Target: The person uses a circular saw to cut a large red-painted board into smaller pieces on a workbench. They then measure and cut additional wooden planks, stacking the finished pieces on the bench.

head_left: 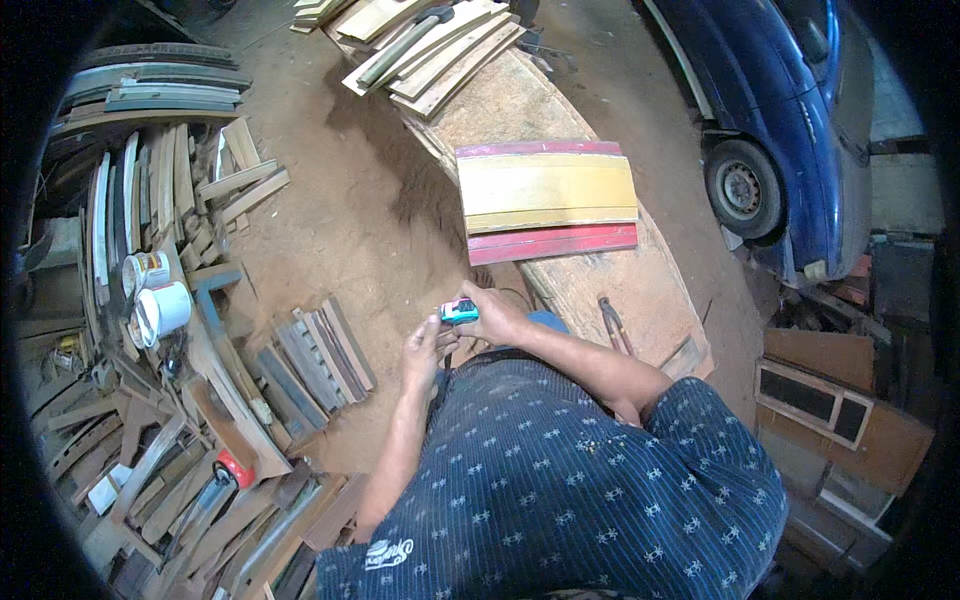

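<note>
My right hand [492, 314] is closed round a small teal and pink tape measure [460, 312] in front of my waist. Just left of it is my left hand [424, 347], its fingers bent and drawn together close to the tape measure's side. Whatever those fingers pinch is too small to make out. Beyond both hands, a yellow panel with red bands [548, 188] lies across a long wooden workbench [590, 290]. Metal pincers [613, 325] rest on the bench, to the right of my right forearm.
Stacked planks [455, 60] with a hammer [405, 45] on top cover the bench's far end. Timber offcuts [320, 350] and white buckets [160, 312] crowd the left. A blue car [745, 90] stands at the right, above old wooden panels [840, 410].
</note>
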